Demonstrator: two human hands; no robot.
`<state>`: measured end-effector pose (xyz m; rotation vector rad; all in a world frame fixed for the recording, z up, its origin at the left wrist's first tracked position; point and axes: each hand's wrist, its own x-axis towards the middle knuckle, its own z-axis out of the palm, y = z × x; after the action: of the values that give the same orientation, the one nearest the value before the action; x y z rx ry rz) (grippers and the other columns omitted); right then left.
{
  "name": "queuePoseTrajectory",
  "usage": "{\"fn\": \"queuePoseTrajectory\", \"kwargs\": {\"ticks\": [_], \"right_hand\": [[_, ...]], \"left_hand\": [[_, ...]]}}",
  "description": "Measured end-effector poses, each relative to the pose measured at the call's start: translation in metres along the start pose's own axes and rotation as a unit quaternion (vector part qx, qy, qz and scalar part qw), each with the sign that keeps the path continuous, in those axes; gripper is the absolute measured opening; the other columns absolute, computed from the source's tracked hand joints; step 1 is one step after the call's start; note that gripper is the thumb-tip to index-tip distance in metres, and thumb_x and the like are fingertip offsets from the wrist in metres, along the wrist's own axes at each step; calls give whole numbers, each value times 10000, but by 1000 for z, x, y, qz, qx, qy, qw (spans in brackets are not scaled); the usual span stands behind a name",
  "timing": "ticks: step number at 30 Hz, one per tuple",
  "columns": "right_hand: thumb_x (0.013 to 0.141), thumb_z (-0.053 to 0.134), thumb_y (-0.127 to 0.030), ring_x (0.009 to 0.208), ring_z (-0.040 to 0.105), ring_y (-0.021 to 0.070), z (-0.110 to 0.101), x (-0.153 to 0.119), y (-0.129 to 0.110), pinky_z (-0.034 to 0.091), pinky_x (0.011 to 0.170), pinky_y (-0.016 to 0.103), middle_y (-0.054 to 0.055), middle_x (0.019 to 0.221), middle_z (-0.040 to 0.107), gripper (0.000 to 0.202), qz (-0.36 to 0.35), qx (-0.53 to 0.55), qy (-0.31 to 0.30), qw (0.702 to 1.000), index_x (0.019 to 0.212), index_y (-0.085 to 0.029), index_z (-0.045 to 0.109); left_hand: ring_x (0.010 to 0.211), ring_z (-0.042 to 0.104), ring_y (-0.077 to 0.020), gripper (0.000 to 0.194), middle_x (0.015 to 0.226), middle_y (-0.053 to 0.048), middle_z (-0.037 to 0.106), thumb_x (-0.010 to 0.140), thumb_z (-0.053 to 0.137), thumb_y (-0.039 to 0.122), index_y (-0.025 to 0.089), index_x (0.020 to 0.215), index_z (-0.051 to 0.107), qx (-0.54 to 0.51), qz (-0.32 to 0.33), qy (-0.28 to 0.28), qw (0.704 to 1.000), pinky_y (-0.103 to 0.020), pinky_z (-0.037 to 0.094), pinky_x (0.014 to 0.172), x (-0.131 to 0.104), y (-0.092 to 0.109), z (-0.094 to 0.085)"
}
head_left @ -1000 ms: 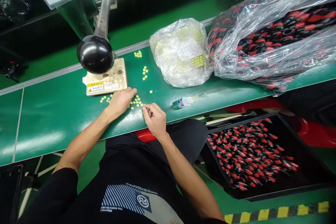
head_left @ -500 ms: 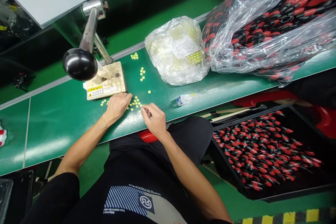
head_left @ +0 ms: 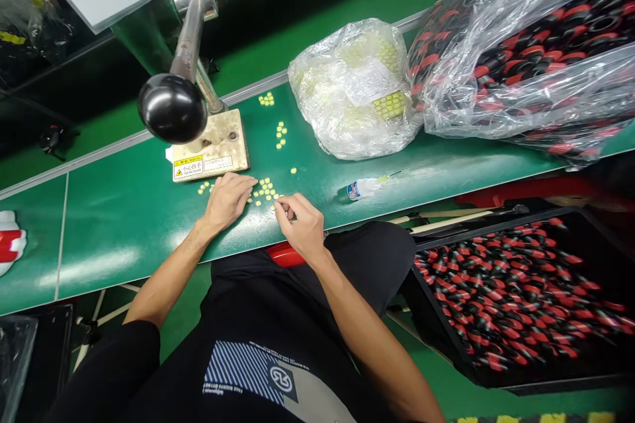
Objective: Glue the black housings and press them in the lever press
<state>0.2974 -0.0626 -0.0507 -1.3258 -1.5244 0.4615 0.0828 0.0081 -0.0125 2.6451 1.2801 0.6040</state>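
Note:
Small yellow pieces (head_left: pixel 266 186) lie scattered on the green bench top between my two hands. My left hand (head_left: pixel 229 201) rests palm down at their left side, fingers stretched over the edge of the group. On the right, my right hand (head_left: pixel 301 221) has thumb and forefinger pinched together at the lower right of the group; whatever is between the fingertips is too small or hidden to tell. Just beyond my left hand stands a hand press with a cream base (head_left: pixel 218 145) and a black ball knob (head_left: pixel 172 108). More yellow pieces sit in small clusters (head_left: pixel 266 100) farther back.
A clear plastic bag with yellow pieces (head_left: pixel 354 89) lies on the bench (head_left: pixel 124 211), beside a large bag of red-black parts (head_left: pixel 536 66). A small needle-tipped bottle (head_left: pixel 366 188) lies to the right. Below, a black tray (head_left: pixel 590 370) holds many red-black parts.
The whole view has shifted slightly, so things appear farther right. My left fingers have straightened out over the yellow pieces. My right hand keeps its pinch in about the same spot.

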Motion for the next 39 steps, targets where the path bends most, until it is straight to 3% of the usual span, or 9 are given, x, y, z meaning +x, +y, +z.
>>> {"fn": "queuePoseTrajectory", "kwargs": {"ticks": [7,13,20,23,26,32,39], "right_hand": [[1012,691,-267,890,603,217,4,2,-12,494,778,343,64,954,734,99,-92,-91,-27,991,1019,-199,762],[978,746,-265,964,544,260,25,9,-22,415,779,387,92,1071,728,166,-110,-174,-128,970,1127,-191,751],[1034,663,-266,946,532,259,33,20,-22,381,760,393,100,1012,720,119,-98,-169,-168,966,1024,-201,762],[1053,631,-292,938,538,254,23,17,-27,426,791,399,96,1004,726,173,-77,-138,-148,976,1017,-211,780],[1070,607,-326,916,564,235,1,9,-27,483,822,387,82,959,721,226,-52,-102,-117,987,1004,-218,794],[1045,646,-344,847,635,203,-44,-2,-5,516,782,368,45,888,697,220,31,-92,-117,988,986,-229,824],[1035,653,-416,865,692,220,-50,1,11,534,793,385,57,920,730,259,84,-84,-125,985,996,-250,849]], "left_hand": [[1229,657,-285,247,1309,-108,769,1062,650,348,224,1240,767,-56,9,-12,998,-503,513,1064,-24,-10,-12],[1157,667,-270,233,1152,-92,805,1088,592,289,219,1219,771,-46,4,-18,999,-482,505,1014,-28,-8,-3],[1146,660,-270,221,1117,-97,797,1075,602,303,201,1208,746,-40,-14,-17,999,-467,495,1009,-27,-6,-3],[1169,650,-284,259,1185,-111,775,1076,594,324,215,1267,731,-24,-16,-33,999,-479,490,1025,-26,-4,-3],[1191,631,-301,275,1238,-134,741,1077,584,338,207,1274,725,-7,-14,-40,999,-487,491,1032,-27,-2,-5],[1192,605,-324,228,1237,-141,722,1068,600,332,204,1187,747,20,-39,-25,999,-487,487,978,-32,-1,-9],[1137,619,-289,145,1137,-96,764,1071,616,278,218,1100,745,6,-18,-20,1000,-474,462,982,-35,10,-9]]}}
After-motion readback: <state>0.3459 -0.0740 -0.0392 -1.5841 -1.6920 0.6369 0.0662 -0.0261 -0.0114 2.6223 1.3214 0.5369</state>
